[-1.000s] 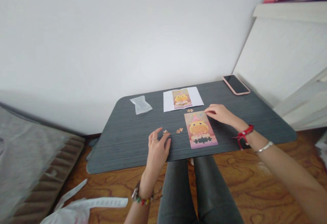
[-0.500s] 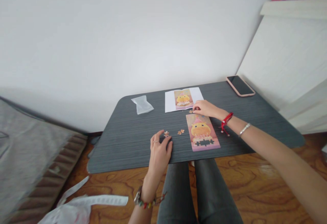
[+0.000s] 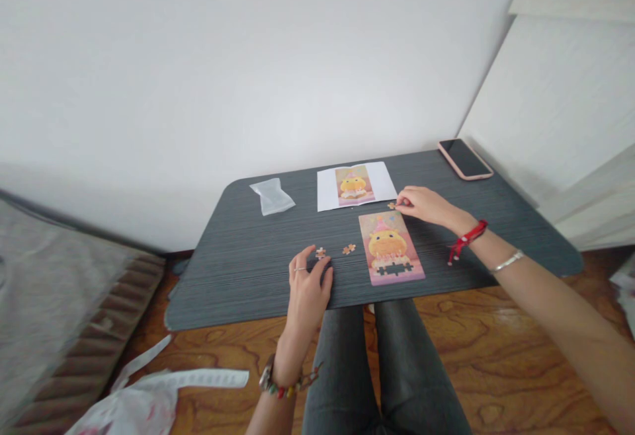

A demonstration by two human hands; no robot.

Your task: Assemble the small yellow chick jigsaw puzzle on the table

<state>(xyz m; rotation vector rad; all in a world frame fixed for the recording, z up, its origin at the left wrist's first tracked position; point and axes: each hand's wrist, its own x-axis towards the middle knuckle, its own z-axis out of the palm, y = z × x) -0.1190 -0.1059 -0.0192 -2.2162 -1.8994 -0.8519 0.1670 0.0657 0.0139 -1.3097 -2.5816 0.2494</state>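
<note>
1. A clear, crumpled plastic bag (image 3: 272, 196) is lying near the far left corner of the dark grey wood-grain table (image 3: 238, 270), well apart from everything else.
2. My left hand (image 3: 306, 289) is resting flat near the table's near edge, its fingers loosely spread and gripping nothing; the fingertips are lying just beside a small pale loose jigsaw piece (image 3: 320, 252).
3. A second small orange loose jigsaw piece (image 3: 348, 248) is sitting a little to the right of that one, between my left hand and the puzzle.
4. A white paper sheet printed with the yellow chick picture (image 3: 355, 186) is lying near the far edge, about the middle of the table.
5. The tall pink rectangular jigsaw puzzle showing a yellow chick (image 3: 391, 247) is lying toward the near edge, right of centre, with a dark gap of missing pieces across its lower part.
6. My right hand (image 3: 425, 203) is reaching in from the right, its fingers pinched together on a tiny brown jigsaw piece (image 3: 391, 205) just beyond the puzzle's far right corner, between the puzzle and the paper sheet.
7. A dark phone in a pink case (image 3: 465, 158) is lying face up at the far right corner.
</note>
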